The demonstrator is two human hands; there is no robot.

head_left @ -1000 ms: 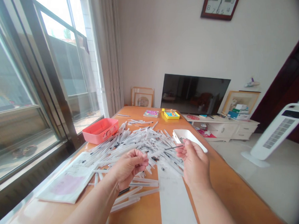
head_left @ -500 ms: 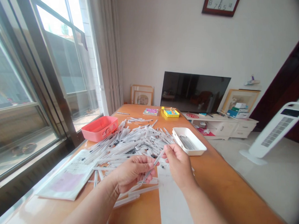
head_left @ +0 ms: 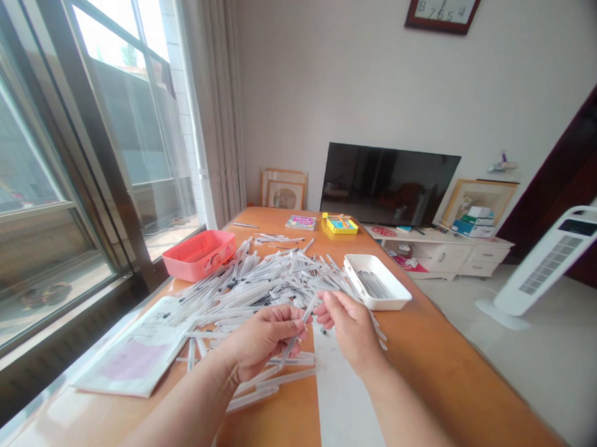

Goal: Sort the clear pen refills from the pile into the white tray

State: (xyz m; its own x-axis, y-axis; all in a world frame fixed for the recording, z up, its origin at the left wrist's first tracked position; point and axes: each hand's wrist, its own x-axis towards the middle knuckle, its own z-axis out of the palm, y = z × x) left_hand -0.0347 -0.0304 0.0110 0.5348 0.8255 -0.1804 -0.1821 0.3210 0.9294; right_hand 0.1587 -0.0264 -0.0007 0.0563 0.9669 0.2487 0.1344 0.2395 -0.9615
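L hand (head_left: 260, 338) pinches pen tube (head_left: 290, 347): long axis diag., upper end nearer white tray (head_left: 393, 302). R hand (head_left: 350, 327): fingers narrow, grip can't tell.

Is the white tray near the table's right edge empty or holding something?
Not empty: thin gray rods lie inside the white tray, with bare white interior showing beside them.
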